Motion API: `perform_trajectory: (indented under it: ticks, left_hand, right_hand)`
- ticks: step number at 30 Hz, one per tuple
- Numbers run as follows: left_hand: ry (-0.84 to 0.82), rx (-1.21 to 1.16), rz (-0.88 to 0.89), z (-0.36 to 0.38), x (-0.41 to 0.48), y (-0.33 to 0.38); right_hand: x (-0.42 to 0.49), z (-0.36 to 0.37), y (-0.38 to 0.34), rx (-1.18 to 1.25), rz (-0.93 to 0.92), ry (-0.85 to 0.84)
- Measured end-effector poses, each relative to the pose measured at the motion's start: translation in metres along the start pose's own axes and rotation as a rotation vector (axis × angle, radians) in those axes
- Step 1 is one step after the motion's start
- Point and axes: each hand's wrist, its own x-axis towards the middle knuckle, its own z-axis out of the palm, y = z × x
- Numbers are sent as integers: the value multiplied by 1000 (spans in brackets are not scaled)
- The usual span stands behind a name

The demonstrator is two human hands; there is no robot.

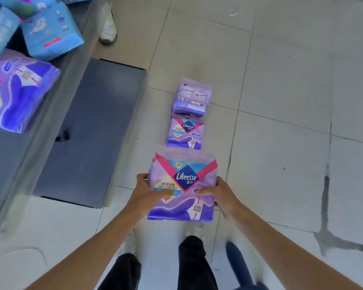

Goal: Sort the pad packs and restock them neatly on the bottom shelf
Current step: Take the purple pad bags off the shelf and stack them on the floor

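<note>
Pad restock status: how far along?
Done: far pack and near pack are lined up on the floor, both purple. In hand: left hand and right hand grip a third pack. Left: blue packs and a shelf pack lie jumbled on the shelf; nothing looks neatly restocked yet.

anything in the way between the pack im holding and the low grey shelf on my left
Nothing visible does. The held pack, gripped by the left hand and right hand, is over floor tile beside the low grey shelf; the two floor packs lie ahead of it, off that path.
</note>
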Motion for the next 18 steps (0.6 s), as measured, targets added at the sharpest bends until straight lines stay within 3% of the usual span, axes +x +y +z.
perform_trajectory:
  ticks: [10, 18]
  left_hand:
    - [-14, 166, 12, -39, 11, -68]
    - [-19, 177, 59, 3, 92, -105]
  right_hand:
    - [15, 63, 86, 64, 73, 119]
    - [102, 40, 140, 130, 68, 293]
